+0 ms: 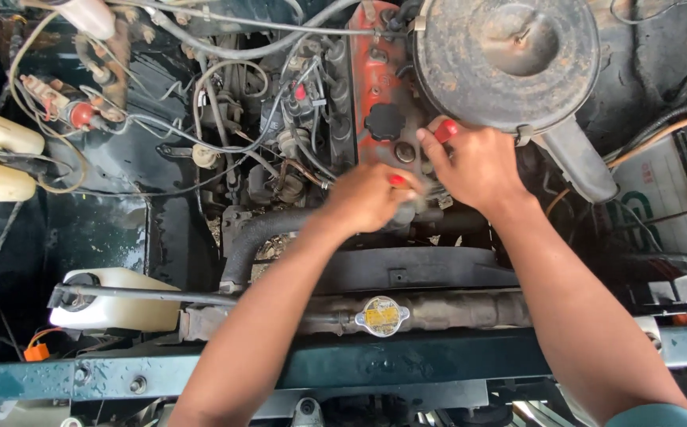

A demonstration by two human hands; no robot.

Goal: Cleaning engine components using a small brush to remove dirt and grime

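Over an open car engine bay crowded with hoses and wires, I am closing my left hand [369, 196] around something small I cannot make out, while my right hand [476, 164] is resting half-open against the red engine cover [376, 79], under the round air filter housing [509, 59].

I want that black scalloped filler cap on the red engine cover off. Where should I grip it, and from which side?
Grip the black scalloped filler cap around its lobed rim, fingertips in the notches, coming straight down from above. It lies flat on the red engine cover. The round grey air cleaner housing crowds its right, so the left looks freer.
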